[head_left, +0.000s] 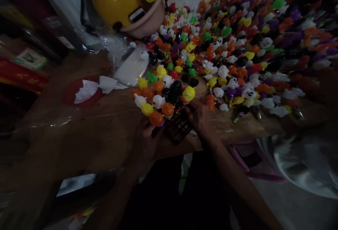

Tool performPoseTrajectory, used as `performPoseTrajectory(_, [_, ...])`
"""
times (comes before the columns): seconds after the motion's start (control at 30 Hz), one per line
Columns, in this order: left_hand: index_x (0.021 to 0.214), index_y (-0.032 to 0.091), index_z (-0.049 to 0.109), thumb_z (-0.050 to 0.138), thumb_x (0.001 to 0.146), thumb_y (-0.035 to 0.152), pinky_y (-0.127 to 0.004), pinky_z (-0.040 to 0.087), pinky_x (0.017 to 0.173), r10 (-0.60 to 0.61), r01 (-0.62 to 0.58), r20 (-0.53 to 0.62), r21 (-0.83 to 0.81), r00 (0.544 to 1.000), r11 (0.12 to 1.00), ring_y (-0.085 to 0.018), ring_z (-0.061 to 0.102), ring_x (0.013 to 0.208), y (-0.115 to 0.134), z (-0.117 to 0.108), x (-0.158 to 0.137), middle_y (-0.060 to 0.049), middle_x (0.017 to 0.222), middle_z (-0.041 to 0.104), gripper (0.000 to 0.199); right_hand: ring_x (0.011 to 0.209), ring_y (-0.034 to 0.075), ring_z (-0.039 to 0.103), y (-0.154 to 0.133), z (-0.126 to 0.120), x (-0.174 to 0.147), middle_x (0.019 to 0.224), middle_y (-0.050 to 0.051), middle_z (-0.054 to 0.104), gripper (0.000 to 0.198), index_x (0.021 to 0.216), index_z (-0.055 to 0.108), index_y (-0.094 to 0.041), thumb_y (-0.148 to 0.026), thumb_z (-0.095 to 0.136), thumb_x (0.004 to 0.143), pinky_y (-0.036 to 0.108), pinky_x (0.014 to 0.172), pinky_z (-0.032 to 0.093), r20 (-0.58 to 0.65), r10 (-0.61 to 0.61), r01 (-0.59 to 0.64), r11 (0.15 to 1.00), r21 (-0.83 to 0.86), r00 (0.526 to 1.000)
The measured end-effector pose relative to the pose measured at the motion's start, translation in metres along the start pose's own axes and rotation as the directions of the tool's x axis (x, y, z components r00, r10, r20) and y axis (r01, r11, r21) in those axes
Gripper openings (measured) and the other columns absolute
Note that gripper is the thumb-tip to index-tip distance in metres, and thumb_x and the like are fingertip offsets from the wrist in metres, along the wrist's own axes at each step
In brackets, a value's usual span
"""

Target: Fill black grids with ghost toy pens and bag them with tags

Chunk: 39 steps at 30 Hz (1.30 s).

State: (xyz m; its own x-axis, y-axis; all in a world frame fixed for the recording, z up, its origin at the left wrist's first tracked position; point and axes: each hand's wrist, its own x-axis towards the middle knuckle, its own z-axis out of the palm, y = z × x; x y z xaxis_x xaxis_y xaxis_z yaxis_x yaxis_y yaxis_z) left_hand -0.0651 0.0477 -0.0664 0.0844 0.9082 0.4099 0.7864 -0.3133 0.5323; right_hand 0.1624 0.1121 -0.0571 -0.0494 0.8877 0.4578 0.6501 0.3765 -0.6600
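A black grid rack stands near the table's front edge, its far part covered by several small plastic figure toys in white, orange, yellow, green and black. My left hand is curled at the rack's left side, just below an orange pumpkin-like toy; deep shadow hides part of its fingers. On the right side my right hand has its fingers closed just under a yellow round-headed toy, whose lower part they hide. Black toys crowd together beside it.
A large heap of similar toys covers the table's right and back. Behind stands a pink basin with a yellow helmet-like object. Leftward are a red dish with white papers and a clear plastic bag. A pink stool stands below right.
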Motion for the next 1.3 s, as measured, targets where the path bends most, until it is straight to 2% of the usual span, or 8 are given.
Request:
performPoseTrajectory(0.17, [0.11, 0.022, 0.078, 0.069, 0.095, 0.03, -0.041, 0.059, 0.094, 0.024, -0.024, 0.006, 0.093, 1.0, 0.995, -0.031, 0.072, 0.109, 0.001, 0.002, -0.001, -0.01, 0.112, 0.077, 0.019, 0.087, 0.024, 0.072, 0.007, -0.003, 0.0, 0.091, 0.008, 0.077, 0.017, 0.09, 0.075, -0.022, -0.02, 0.058, 0.09, 0.035, 0.083, 0.058, 0.036, -0.107, 0.109, 0.993, -0.043, 0.994])
performPoseTrajectory(0.33, [0.119, 0.022, 0.075, 0.063, 0.1, 0.031, -0.045, 0.056, 0.104, 0.054, -0.056, 0.037, 0.058, 0.998, 0.997, -0.032, 0.069, 0.117, 0.001, 0.003, -0.001, -0.011, 0.115, 0.076, 0.024, 0.091, 0.025, 0.071, 0.008, 0.001, 0.0, 0.091, 0.009, 0.076, 0.02, 0.092, 0.074, -0.022, -0.017, 0.055, 0.087, 0.035, 0.084, 0.057, 0.064, -0.086, 0.092, 0.991, -0.095, 0.994])
performPoseTrajectory(0.47, [0.118, 0.022, 0.077, 0.06, 0.101, 0.032, -0.046, 0.054, 0.108, 0.075, -0.075, -0.011, 0.028, 0.997, 0.997, -0.031, 0.069, 0.115, -0.001, 0.006, 0.002, -0.011, 0.113, 0.076, 0.026, 0.088, 0.024, 0.07, 0.003, 0.003, 0.002, 0.091, 0.009, 0.076, 0.021, 0.092, 0.073, -0.02, -0.015, 0.054, 0.086, 0.034, 0.081, 0.056, 0.08, -0.046, 0.054, 0.994, -0.098, 0.996])
performPoseTrajectory(0.67, [0.115, 0.025, 0.08, 0.065, 0.1, 0.031, -0.044, 0.056, 0.105, 0.053, -0.052, 0.031, -0.06, 0.998, 0.997, -0.028, 0.068, 0.115, -0.003, 0.011, 0.002, -0.009, 0.118, 0.076, 0.022, 0.088, 0.025, 0.07, -0.007, -0.006, -0.003, 0.097, 0.011, 0.076, 0.021, 0.103, 0.071, -0.018, -0.025, 0.057, 0.089, 0.036, 0.081, 0.057, 0.065, -0.021, 0.025, 0.998, -0.06, 0.998])
performPoseTrajectory(0.8, [0.12, 0.025, 0.077, 0.067, 0.099, 0.027, -0.044, 0.054, 0.108, 0.053, -0.05, 0.055, -0.062, 0.997, 0.997, -0.028, 0.066, 0.12, 0.003, -0.003, -0.007, -0.008, 0.125, 0.074, 0.023, 0.08, 0.024, 0.067, -0.015, -0.012, -0.011, 0.092, 0.008, 0.074, 0.022, 0.101, 0.072, -0.019, -0.029, 0.057, 0.089, 0.037, 0.074, 0.057, 0.085, -0.029, 0.029, 1.0, -0.003, 0.996])
performPoseTrajectory(0.97, [0.127, 0.024, 0.073, 0.064, 0.099, 0.024, -0.048, 0.056, 0.104, 0.056, -0.067, 0.119, 0.089, 0.991, 0.994, -0.031, 0.063, 0.125, 0.01, -0.03, -0.031, -0.01, 0.131, 0.071, 0.029, 0.093, 0.028, 0.071, -0.015, -0.007, -0.03, 0.102, 0.011, 0.077, 0.024, 0.104, 0.072, -0.021, -0.033, 0.056, 0.091, 0.043, 0.083, 0.06, 0.094, -0.143, 0.144, 0.99, -0.008, 0.985])
performPoseTrajectory(1.1, [0.115, 0.021, 0.076, 0.061, 0.097, 0.018, -0.044, 0.06, 0.097, 0.057, -0.061, 0.07, 0.065, 0.996, 0.996, -0.029, 0.068, 0.11, 0.005, -0.032, -0.044, -0.009, 0.115, 0.075, 0.023, 0.085, 0.027, 0.073, -0.006, 0.001, -0.047, 0.095, 0.011, 0.078, 0.025, 0.104, 0.072, -0.022, -0.038, 0.056, 0.092, 0.04, 0.074, 0.061, 0.092, -0.079, 0.084, 0.995, -0.047, 0.993])
performPoseTrajectory(1.3, [0.116, 0.024, 0.075, 0.054, 0.099, 0.019, -0.041, 0.062, 0.092, -0.039, 0.039, 0.107, 0.0, 0.993, 0.999, -0.028, 0.069, 0.107, -0.003, -0.02, -0.053, -0.009, 0.114, 0.074, 0.028, 0.073, 0.028, 0.073, 0.002, -0.001, -0.058, 0.083, 0.011, 0.077, 0.025, 0.088, 0.073, -0.021, -0.038, 0.056, 0.094, 0.04, 0.064, 0.061, 0.171, 0.08, -0.075, 0.997, -0.033, 0.982])
